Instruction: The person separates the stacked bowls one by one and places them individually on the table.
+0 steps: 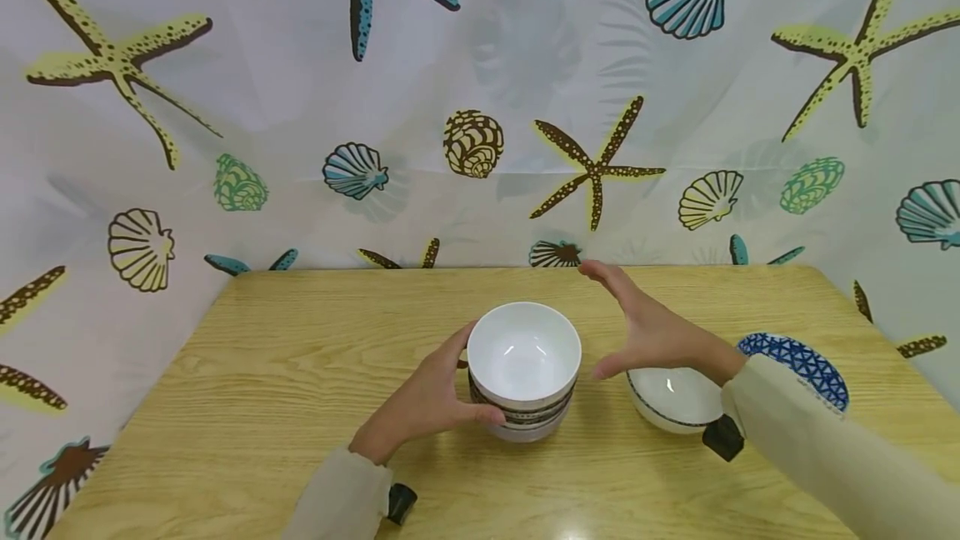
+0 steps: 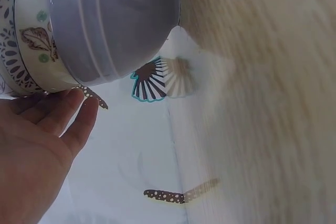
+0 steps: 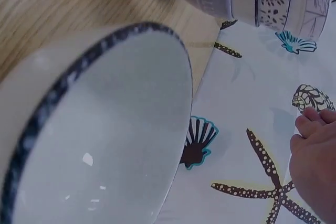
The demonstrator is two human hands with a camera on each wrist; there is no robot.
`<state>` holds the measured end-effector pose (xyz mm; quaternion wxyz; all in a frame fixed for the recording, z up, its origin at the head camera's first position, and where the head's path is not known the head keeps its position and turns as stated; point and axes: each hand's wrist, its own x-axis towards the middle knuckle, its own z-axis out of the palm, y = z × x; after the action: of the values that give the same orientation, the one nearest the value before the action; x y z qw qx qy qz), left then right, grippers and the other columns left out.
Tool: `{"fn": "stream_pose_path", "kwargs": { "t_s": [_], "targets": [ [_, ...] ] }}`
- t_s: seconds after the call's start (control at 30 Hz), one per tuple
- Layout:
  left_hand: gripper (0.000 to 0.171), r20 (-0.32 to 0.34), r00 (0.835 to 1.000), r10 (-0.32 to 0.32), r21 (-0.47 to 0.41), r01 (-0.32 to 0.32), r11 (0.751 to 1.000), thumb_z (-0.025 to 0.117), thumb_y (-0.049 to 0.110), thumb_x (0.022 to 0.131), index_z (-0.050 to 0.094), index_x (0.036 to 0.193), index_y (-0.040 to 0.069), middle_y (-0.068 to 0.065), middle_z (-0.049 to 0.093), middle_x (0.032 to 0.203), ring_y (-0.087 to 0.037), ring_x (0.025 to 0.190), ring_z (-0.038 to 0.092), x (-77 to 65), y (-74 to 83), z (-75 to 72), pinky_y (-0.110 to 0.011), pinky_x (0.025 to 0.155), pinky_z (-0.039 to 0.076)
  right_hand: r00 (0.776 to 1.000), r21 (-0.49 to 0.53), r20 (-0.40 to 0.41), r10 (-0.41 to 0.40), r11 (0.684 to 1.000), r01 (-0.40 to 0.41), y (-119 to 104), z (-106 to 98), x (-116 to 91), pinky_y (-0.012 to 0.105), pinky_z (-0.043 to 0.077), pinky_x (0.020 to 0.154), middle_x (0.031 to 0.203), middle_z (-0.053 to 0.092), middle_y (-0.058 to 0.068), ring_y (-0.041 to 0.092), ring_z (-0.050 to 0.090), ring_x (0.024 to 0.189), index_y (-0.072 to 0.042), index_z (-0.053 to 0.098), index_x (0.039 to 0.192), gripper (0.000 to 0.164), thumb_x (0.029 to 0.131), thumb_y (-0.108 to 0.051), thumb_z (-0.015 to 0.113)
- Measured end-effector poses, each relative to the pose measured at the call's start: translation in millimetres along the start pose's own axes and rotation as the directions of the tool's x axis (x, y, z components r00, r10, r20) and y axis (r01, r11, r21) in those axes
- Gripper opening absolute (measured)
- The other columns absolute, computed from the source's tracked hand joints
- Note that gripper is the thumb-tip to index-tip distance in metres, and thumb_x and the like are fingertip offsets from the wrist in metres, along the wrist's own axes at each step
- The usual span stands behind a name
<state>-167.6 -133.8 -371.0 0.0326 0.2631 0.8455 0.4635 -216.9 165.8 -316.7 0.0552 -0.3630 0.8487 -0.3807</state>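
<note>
A stack of bowls (image 1: 524,354) stands near the middle of the table, the top one white inside. Patterned bands show on its sides, and a plain lavender-grey bowl (image 2: 115,19) is lowest. My left hand (image 1: 427,398) grips the stack from the left, thumb in front and fingers around the far side. To the right of the stack, apart from it, my right hand (image 1: 656,332) is held with thumb and fingers spread, holding nothing. Below that hand sits a white bowl (image 3: 121,124) with a speckled dark blue rim, partly hidden in the head view.
A blue-and-white patterned dish (image 1: 806,365) lies at the right, partly covered by the right sleeve (image 1: 817,448). Behind the wooden table (image 1: 262,407) hangs a white cloth (image 1: 420,90) printed with shells and starfish.
</note>
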Motion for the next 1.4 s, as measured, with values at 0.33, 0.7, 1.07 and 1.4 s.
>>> {"fn": "stream_pose_path", "kwargs": {
  "t_s": [0.33,0.7,1.07,1.4],
  "targets": [
    [0.110,-0.001,1.000,0.013,-0.002,-0.013,1.000,0.084,0.041,0.069,0.020,0.152,0.007,-0.012,0.035,0.151,-0.029,0.134,0.040,1.2,-0.3,2.3,-0.048,0.100,0.044,0.998,0.012,0.044,-0.039,0.999,0.038,-16.0,22.3,10.6,0.063,0.024,0.110,0.153,0.023,0.016,0.036,0.023,0.142,-0.008,0.014,0.151,0.125,0.057,-0.038,0.092],
    [0.106,-0.005,0.999,0.032,0.003,-0.032,0.999,0.084,0.038,0.070,0.022,0.151,0.007,-0.011,0.039,0.148,-0.028,0.131,0.043,1.4,-1.8,3.3,-0.047,0.099,0.045,0.994,0.105,0.084,-0.072,0.993,0.063,-23.8,36.9,19.3,0.050,0.041,0.102,0.149,0.024,0.019,0.034,0.037,0.131,-0.003,0.016,0.149,0.128,0.053,-0.041,0.093],
    [0.104,-0.008,0.999,0.038,-0.007,-0.038,0.999,0.084,0.037,0.070,0.024,0.150,0.008,-0.010,0.042,0.146,-0.026,0.129,0.046,2.1,-1.7,4.0,-0.046,0.098,0.045,0.988,0.088,0.087,-0.127,0.989,0.119,-20.9,42.2,21.7,0.048,0.045,0.098,0.143,0.031,0.019,0.033,0.044,0.124,-0.001,0.017,0.147,0.133,0.051,-0.068,0.081],
    [0.105,-0.012,1.000,0.028,-0.001,-0.028,1.000,0.085,0.035,0.069,0.025,0.150,0.007,-0.010,0.043,0.145,-0.026,0.127,0.047,1.7,-0.2,4.3,-0.046,0.099,0.046,0.994,0.065,0.057,-0.097,0.993,0.093,-22.5,47.1,20.8,0.047,0.048,0.094,0.139,0.037,0.019,0.034,0.048,0.120,-0.001,0.019,0.147,0.120,0.055,-0.022,0.093]
  ]
}}
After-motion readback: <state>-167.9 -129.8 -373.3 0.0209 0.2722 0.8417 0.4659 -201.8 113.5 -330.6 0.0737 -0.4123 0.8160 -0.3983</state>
